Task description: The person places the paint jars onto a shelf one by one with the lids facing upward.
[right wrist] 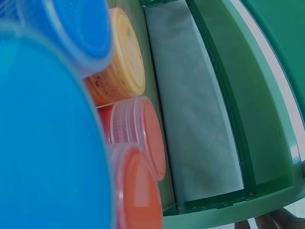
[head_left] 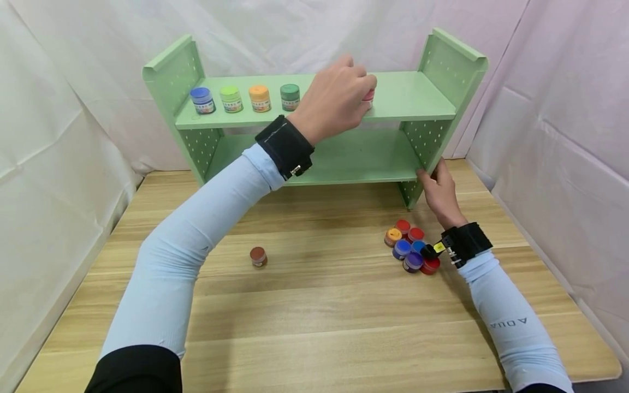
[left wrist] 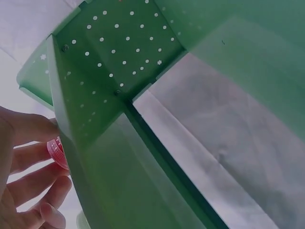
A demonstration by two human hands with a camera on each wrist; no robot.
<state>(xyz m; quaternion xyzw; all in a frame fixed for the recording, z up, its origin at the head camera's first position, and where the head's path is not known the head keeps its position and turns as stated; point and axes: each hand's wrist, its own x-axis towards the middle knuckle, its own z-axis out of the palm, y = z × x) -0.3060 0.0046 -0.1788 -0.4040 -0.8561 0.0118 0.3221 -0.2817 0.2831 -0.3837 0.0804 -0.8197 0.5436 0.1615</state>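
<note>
A small jar with a red-pink lid [head_left: 368,99] is held at the top shelf of a green rack [head_left: 413,98], partly hidden by the left hand [head_left: 339,98]. It is judged to be light and stiff, probably plastic and not easily broken, though its smooth label could be slippery. The best hold is expected round the lid's rim, which is seen to be ribbed in the left wrist view, with thumb and fingertips set on opposite sides. The jar is gripped there by the left hand, to the right of the dark green jar [head_left: 290,97]; whether its base is fully rested on the shelf cannot be told. The rack's right side panel is grasped low down by the right hand [head_left: 441,194], below the held jar and well apart from it, just above the jars clustered [head_left: 413,248] on the desk [head_left: 319,327]
</note>
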